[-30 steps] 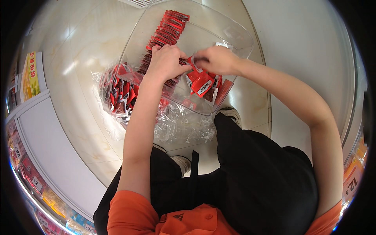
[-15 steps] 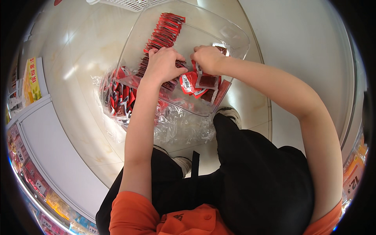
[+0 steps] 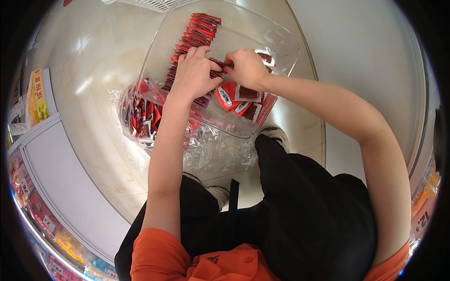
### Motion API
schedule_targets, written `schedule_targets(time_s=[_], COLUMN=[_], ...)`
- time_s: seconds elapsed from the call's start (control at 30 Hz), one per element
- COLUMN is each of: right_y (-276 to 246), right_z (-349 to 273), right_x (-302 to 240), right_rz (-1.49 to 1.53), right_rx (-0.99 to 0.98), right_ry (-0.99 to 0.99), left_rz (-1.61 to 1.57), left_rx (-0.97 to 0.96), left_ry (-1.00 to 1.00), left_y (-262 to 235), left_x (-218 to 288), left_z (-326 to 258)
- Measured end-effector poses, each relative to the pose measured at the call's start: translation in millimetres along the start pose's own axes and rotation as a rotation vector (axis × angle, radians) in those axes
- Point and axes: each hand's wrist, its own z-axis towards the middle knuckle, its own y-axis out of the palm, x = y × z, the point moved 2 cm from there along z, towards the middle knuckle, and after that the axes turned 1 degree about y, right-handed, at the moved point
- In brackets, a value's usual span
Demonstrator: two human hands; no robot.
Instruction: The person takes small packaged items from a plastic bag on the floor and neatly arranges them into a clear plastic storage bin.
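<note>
A clear plastic bin [image 3: 287,37] holds a long row of small red-and-brown snack packets [image 3: 199,33] standing on edge. My left hand [image 3: 193,75] curves over the row, its fingers and thumb gripping packets in the middle of it. Beside it, my right hand [image 3: 246,69] pinches one packet [image 3: 218,63] by its end, held against the row; the fingers partly hide it. Loose packets [image 3: 248,93] lie in a pile at the bin's near right, some red side up, some showing brown contents through a clear face.
A clear bag [image 3: 145,117] of more packets lies on the tiled floor, left of and partly under the bin. A white slotted basket [image 3: 154,4] stands beyond. Shelves with packaged goods [image 3: 42,210] line the left; a pale panel [image 3: 361,56] rises at right.
My right hand has moved from the loose pile leftward to the row, bringing a packet with it. My left hand has shifted only slightly over the row.
</note>
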Motion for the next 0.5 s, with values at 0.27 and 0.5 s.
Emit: schedule_targets(time_s=[0.27,0.5], right_y=[20.6,22.1], right_z=[-2.6,0.5], right_x=[16.3,17.9], right_rz=[0.269,0.322], right_rx=[-0.112,-0.175], right_ry=[-0.074,0.055], left_rz=[-0.145,-0.124], left_rx=[-0.026,-0.056], left_ry=[0.045,0.002], left_y=[1.7,6.8], left_x=[-0.7,-4.1], left_z=[2.3,2.4])
